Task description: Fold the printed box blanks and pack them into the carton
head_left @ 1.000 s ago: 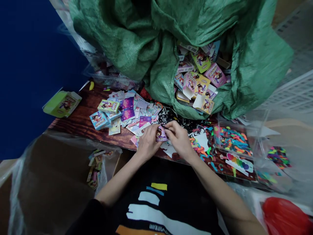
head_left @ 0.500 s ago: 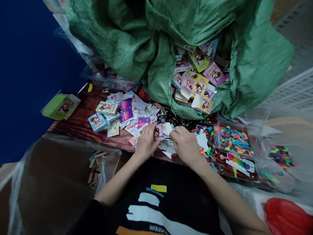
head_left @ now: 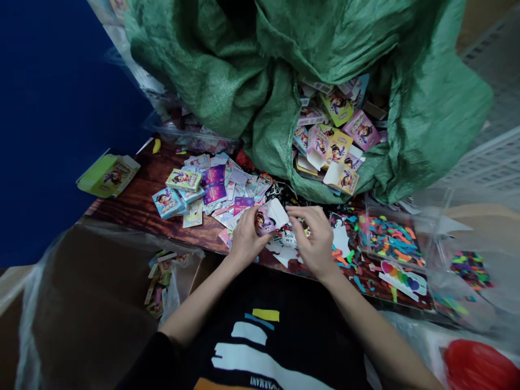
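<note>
From the head camera, the left hand (head_left: 246, 238) pinches a printed cardboard piece (head_left: 264, 222) above the wood-grain surface (head_left: 134, 203), its fingers (head_left: 254, 230) clenched on it. The right hand (head_left: 312, 233) sits just beside, curled; I cannot tell whether it grips anything. Loose printed cards (head_left: 215, 187) lie to the left, below a green woven sack (head_left: 227, 81).

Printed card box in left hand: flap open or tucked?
Open: the white flap of the printed card box sticks out past the box's edge, not tucked in, just beyond the left hand.
</note>
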A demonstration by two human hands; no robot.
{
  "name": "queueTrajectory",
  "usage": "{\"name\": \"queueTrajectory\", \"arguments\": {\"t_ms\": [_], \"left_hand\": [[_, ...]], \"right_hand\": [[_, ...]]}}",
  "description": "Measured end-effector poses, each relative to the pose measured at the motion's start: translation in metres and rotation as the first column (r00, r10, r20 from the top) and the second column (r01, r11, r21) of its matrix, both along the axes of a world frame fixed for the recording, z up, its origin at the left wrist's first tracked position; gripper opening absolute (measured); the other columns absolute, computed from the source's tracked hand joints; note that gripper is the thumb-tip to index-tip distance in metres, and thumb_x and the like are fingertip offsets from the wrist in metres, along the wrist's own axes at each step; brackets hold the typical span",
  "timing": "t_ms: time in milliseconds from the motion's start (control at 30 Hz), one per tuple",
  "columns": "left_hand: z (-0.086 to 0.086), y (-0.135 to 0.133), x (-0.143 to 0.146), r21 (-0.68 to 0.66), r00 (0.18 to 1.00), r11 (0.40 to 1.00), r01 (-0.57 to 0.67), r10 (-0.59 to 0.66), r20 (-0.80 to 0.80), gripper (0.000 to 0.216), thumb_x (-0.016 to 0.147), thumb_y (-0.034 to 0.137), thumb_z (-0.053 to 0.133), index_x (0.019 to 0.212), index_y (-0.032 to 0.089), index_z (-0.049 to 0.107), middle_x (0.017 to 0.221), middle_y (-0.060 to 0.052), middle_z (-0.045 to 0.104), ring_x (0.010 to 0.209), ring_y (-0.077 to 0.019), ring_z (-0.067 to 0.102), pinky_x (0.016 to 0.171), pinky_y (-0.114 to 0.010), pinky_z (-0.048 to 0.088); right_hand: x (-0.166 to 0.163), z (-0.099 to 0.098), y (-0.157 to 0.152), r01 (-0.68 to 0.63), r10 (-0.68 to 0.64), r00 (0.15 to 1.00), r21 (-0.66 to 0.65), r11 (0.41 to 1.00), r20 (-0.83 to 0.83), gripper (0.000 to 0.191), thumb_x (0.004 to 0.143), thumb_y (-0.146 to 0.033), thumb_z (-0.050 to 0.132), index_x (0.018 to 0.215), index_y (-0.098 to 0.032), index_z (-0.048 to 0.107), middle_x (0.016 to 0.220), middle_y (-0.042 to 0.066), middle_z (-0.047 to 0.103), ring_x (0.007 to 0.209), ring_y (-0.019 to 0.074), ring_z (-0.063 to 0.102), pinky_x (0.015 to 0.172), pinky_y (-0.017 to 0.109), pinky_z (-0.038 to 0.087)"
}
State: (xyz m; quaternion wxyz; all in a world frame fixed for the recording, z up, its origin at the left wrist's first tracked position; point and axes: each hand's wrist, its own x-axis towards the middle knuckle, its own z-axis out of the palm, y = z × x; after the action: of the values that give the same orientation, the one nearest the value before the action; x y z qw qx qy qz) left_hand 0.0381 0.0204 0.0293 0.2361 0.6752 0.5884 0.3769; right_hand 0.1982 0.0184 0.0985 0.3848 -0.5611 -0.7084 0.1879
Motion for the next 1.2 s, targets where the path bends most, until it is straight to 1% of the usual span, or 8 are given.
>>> {"name": "queueTrajectory", "arguments": {"t_ms": [133, 233, 433, 600, 800, 933, 1067, 1200], "left_hand": [[0.007, -0.001, 0.004, -0.056, 0.991, 0.996, 0.066, -0.059, 0.119, 0.068, 0.07, 0.028, 0.083, 0.126, 0.02, 0.046, 0.122, -0.011, 0.062, 0.113, -0.0284, 0.061, 0.095, -0.042, 0.051], [0.009, -0.003, 0.006, -0.152, 0.956, 0.978, 0.145, -0.099, 0.276, 0.058, 0.073, 0.027, 0.081, 0.121, 0.02, 0.05, 0.119, -0.009, 0.064, 0.108, -0.0257, 0.063, 0.09, -0.039, 0.053], [0.009, -0.007, 0.012, -0.279, 0.833, 0.95, 0.141, 0.038, 0.552, 0.039, 0.084, 0.027, 0.065, 0.119, 0.021, 0.05, 0.11, -0.007, 0.061, 0.08, -0.0165, 0.067, 0.063, -0.027, 0.056], [0.015, -0.016, 0.01, -0.193, 0.856, 0.918, 0.347, -0.227, 0.464, 0.059, 0.095, 0.03, 0.052, 0.149, 0.027, 0.03, 0.136, -0.012, 0.055, 0.108, -0.023, 0.065, 0.085, -0.036, 0.058], [0.022, -0.02, -0.001, -0.163, 0.821, 0.852, 0.498, -0.403, 0.403, 0.061, 0.098, 0.032, 0.05, 0.153, 0.028, 0.026, 0.154, -0.01, 0.041, 0.136, -0.0276, 0.047, 0.111, -0.042, 0.04], [0.026, -0.019, -0.007, -0.159, 0.74, 0.814, 0.558, -0.402, 0.539, 0.047, 0.097, 0.03, 0.051, 0.143, 0.026, 0.04, 0.143, -0.01, 0.05, 0.123, -0.0241, 0.056, 0.102, -0.037, 0.047], [0.028, -0.018, -0.015, -0.215, 0.727, 0.786, 0.579, -0.379, 0.573, 0.037, 0.096, 0.03, 0.053, 0.132, 0.024, 0.046, 0.119, -0.007, 0.059, 0.105, -0.0199, 0.06, 0.089, -0.031, 0.05], [0.029, -0.019, -0.014, -0.244, 0.693, 0.786, 0.568, -0.296, 0.658, 0.043, 0.095, 0.03, 0.055, 0.134, 0.024, 0.037, 0.108, -0.005, 0.059, 0.088, -0.0149, 0.061, 0.078, -0.027, 0.049]], "right_hand": [[0.0, -0.015, 0.001, -0.043, 0.037, 0.996, -0.069, 0.997, -0.084, 0.022, 0.094, -0.029, 0.049, 0.083, -0.021, 0.066, 0.092, 0.008, 0.068, 0.089, 0.0219, 0.062, 0.081, 0.036, 0.049], [0.003, -0.022, 0.008, 0.05, -0.098, 0.964, -0.19, 0.98, -0.247, 0.019, 0.091, -0.031, 0.05, 0.084, -0.021, 0.064, 0.08, 0.004, 0.066, 0.075, 0.0186, 0.06, 0.071, 0.031, 0.048], [0.008, -0.029, 0.002, 0.02, -0.226, 0.802, -0.353, 0.935, -0.553, 0.028, 0.083, -0.042, 0.06, 0.101, -0.021, 0.066, 0.087, 0.004, 0.066, 0.062, 0.0149, 0.055, 0.057, 0.029, 0.049], [0.021, -0.035, -0.004, -0.024, -0.212, 0.81, -0.392, 0.92, -0.547, 0.032, 0.081, -0.039, 0.064, 0.105, -0.02, 0.072, 0.084, 0.003, 0.068, 0.055, 0.0117, 0.05, 0.051, 0.026, 0.045], [0.035, -0.025, -0.003, -0.131, -0.087, 0.819, -0.332, 0.934, -0.567, 0.024, 0.081, -0.038, 0.068, 0.097, -0.022, 0.073, 0.075, 0.001, 0.065, 0.05, 0.0093, 0.046, 0.047, 0.024, 0.039], [0.03, -0.022, -0.006, -0.089, -0.106, 0.765, -0.267, 0.96, -0.635, 0.022, 0.077, -0.038, 0.073, 0.092, -0.023, 0.067, 0.076, -0.001, 0.063, 0.053, 0.0096, 0.046, 0.048, 0.023, 0.038], [0.028, -0.022, -0.006, -0.204, 0.006, 0.83, -0.294, 0.934, -0.557, 0.02, 0.08, -0.037, 0.071, 0.073, -0.021, 0.062, 0.065, -0.002, 0.057, 0.055, 0.0111, 0.048, 0.052, 0.024, 0.04], [0.029, -0.017, -0.004, -0.205, 0.036, 0.859, -0.277, 0.939, -0.511, 0.022, 0.087, -0.036, 0.064, 0.105, -0.023, 0.066, 0.085, 0.002, 0.067, 0.072, 0.0155, 0.06, 0.064, 0.028, 0.048]]}}
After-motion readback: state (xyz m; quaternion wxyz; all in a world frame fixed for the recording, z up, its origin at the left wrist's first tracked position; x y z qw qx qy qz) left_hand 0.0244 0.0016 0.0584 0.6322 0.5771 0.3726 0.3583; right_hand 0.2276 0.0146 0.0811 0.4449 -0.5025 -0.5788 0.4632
